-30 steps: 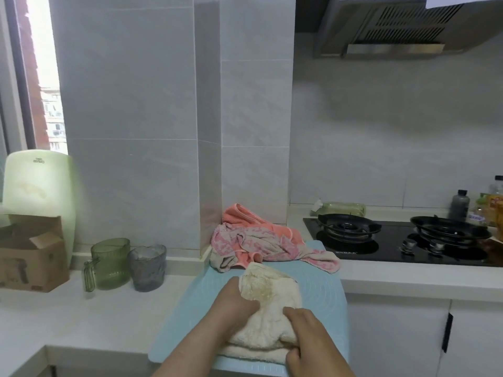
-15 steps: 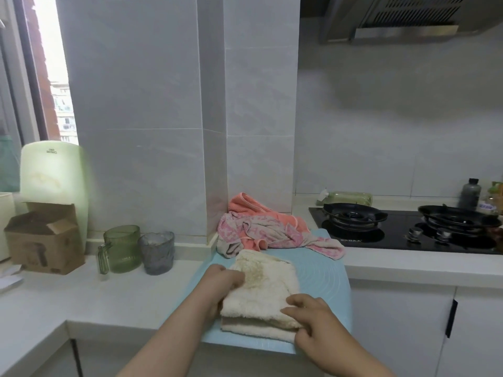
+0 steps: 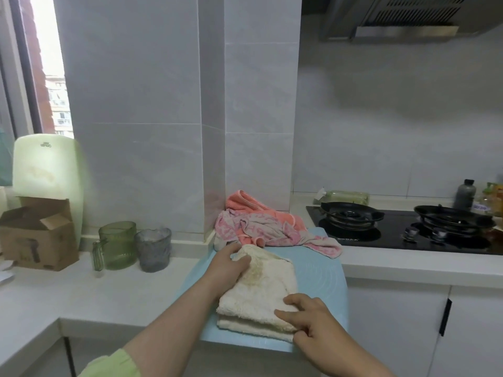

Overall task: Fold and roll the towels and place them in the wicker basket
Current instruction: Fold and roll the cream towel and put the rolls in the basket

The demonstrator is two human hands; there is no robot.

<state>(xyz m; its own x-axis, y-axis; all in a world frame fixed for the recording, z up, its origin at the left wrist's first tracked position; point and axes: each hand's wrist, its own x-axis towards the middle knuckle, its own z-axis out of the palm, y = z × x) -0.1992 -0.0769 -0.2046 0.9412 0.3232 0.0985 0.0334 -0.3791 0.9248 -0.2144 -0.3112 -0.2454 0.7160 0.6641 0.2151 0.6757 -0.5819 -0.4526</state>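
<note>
Cream towel (image 3: 261, 292) folded, rolling not yet begun.
The towel is laid on the blue mat (image 3: 321, 270); its far-left corner is gripped by the left hand (image 3: 231, 263), its near-right edge pinched by the right hand (image 3: 307, 314). A roll from one end is judged due next. Pink towels (image 3: 266, 227) are heaped at the mat's far edge; no basket is seen.

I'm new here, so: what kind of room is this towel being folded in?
Most likely a home kitchen: a gas hob, a hood above it, and a long counter.
</note>
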